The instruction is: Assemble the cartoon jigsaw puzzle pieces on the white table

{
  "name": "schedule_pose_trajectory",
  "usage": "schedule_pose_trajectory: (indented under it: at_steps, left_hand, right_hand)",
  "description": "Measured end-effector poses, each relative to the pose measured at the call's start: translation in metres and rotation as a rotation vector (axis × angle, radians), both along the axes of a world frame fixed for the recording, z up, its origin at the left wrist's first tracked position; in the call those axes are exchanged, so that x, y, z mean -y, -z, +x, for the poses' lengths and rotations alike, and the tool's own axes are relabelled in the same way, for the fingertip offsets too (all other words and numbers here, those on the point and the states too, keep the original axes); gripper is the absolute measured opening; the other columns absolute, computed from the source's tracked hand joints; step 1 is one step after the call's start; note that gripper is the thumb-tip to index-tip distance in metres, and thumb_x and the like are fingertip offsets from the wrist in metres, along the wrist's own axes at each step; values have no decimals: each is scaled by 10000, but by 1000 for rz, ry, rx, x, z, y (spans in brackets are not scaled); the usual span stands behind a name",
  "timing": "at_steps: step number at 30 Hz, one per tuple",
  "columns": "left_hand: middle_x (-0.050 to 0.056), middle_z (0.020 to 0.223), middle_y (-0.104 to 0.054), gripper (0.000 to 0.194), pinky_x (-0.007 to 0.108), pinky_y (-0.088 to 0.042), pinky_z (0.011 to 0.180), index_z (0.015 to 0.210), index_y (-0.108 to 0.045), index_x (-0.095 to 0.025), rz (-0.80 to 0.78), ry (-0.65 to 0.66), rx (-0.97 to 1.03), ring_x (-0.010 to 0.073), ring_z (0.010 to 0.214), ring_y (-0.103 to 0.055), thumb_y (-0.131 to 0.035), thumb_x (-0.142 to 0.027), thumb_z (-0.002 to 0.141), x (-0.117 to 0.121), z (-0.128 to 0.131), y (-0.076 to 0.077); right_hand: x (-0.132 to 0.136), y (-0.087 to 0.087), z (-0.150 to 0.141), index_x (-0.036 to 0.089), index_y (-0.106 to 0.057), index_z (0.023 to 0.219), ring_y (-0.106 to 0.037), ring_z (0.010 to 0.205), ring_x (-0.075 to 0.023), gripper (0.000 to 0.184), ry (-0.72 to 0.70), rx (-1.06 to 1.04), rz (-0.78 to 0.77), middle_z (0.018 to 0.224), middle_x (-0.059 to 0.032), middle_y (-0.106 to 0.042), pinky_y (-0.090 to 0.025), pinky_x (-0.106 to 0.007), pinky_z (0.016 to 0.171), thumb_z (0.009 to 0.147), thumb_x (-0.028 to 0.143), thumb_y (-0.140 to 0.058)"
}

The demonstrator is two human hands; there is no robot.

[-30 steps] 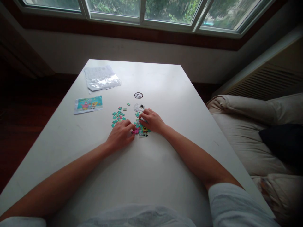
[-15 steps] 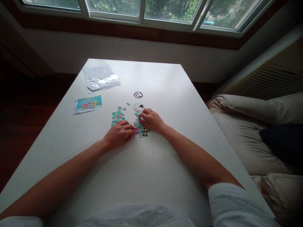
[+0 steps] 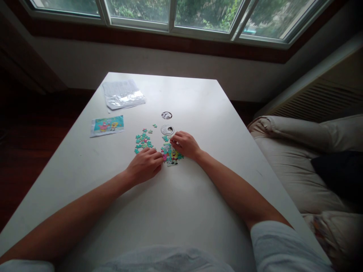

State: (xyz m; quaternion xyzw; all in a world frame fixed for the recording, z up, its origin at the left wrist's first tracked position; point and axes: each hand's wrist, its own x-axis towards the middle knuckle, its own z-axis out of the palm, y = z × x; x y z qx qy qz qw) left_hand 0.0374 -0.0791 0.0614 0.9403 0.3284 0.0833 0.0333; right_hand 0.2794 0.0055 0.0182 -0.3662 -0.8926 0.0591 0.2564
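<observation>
A partly joined jigsaw puzzle with cartoon figures lies flat on the white table. My left hand rests at its left side, fingers bent together and their tips against its pink edge. Over the puzzle's upper right is my right hand, thumb and fingers pinched; whatever is between them is too small or hidden to make out. Loose green jigsaw pieces are spread just beyond my left hand. A few more pieces lie at the top of the joined part.
A printed picture card with the same figures lies to the left. Behind it is a clear plastic bag with paper. Two round discs sit beyond the puzzle. A beige sofa stands right of the table.
My right hand has shifted slightly right and its fingers have drawn back, so more of the puzzle's picture shows. My left hand stays at the puzzle's left edge. The view has tilted a little.
</observation>
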Motion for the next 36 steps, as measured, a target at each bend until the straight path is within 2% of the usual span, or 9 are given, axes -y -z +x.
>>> schedule_pose_trajectory:
  at_steps: [4,9,13,26,36]
  left_hand:
    - [45,1058,-727,216,379,-431,884,1043,-702,-241,-44,-89,116,213,976,-607,-493,-227,990,-8,-7,9]
    - [64,1134,-710,236,435,-415,921,1065,-712,-220,78,-422,156,263,1031,-579,-495,-275,988,-28,-25,14]
    - [90,1088,-691,276,442,-407,886,1110,-726,-227,99,-565,117,290,1041,-563,-492,-299,984,-42,-42,16]
    - [66,1062,-667,270,406,-426,894,1130,-749,-285,0,-480,163,263,1013,-549,-557,-310,942,-57,-55,23]
    - [55,1010,-657,211,410,-425,911,1038,-756,-274,-13,-499,237,265,980,-542,-605,-297,892,-61,-57,29]
  right_hand:
    - [-1,0,1,215,-664,902,-537,801,-191,214,19,-65,-6,822,-45,-632,-408,-321,786,1010,304,-502]
    - [-2,4,3,217,-665,887,-534,766,-180,218,32,-107,-27,803,-35,-631,-411,-313,768,1005,298,-501]
    - [-3,4,3,214,-666,890,-533,762,-176,217,25,-116,-28,803,-34,-629,-411,-307,761,1005,300,-503]
    - [-4,5,3,214,-657,880,-521,755,-175,210,15,-99,-25,793,-31,-625,-395,-302,747,1002,303,-511]
    - [-4,6,4,216,-652,875,-524,755,-171,182,10,-106,-28,789,-27,-610,-398,-293,738,991,289,-534]
